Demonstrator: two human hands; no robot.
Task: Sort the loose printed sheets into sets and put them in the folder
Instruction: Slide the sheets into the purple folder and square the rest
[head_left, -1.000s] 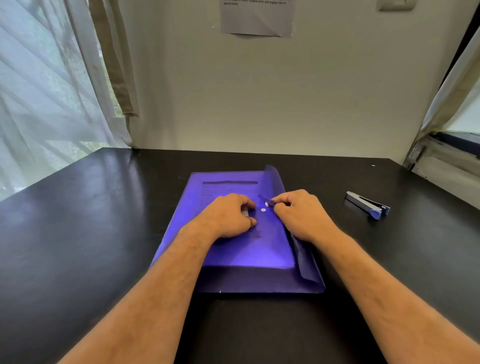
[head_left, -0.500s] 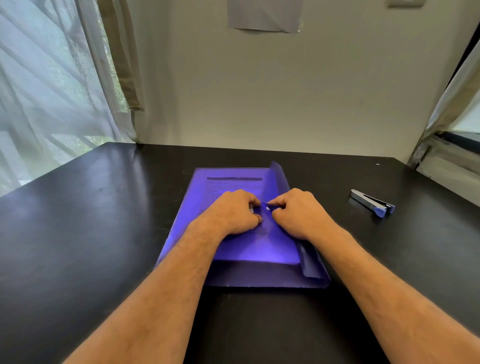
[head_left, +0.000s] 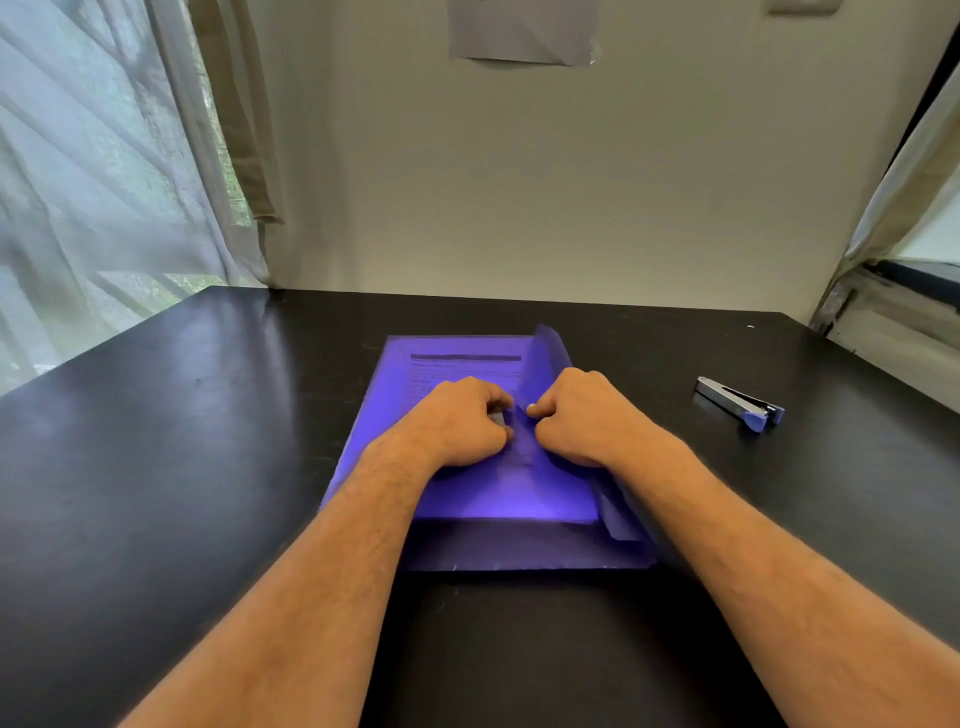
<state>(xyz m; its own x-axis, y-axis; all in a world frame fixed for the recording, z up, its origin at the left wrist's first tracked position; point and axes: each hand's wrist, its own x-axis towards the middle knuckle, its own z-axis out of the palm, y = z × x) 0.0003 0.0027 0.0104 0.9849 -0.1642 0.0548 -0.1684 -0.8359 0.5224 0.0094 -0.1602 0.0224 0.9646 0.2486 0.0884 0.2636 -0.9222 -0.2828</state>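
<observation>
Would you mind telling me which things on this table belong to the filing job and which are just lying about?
Part of the job:
- purple folder, flat on the table
- printed sheets, seen through its cover
- folder flap, pinched by the right hand
- left hand, fingers curled, on the folder

Lying about:
- stapler, to the right
- paper on the wall

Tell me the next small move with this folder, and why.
Probably press the flap down flat to close the folder: the printed sheets already show inside it, the right hand pinches the flap's edge beside the left hand, and the flap is half raised.
</observation>
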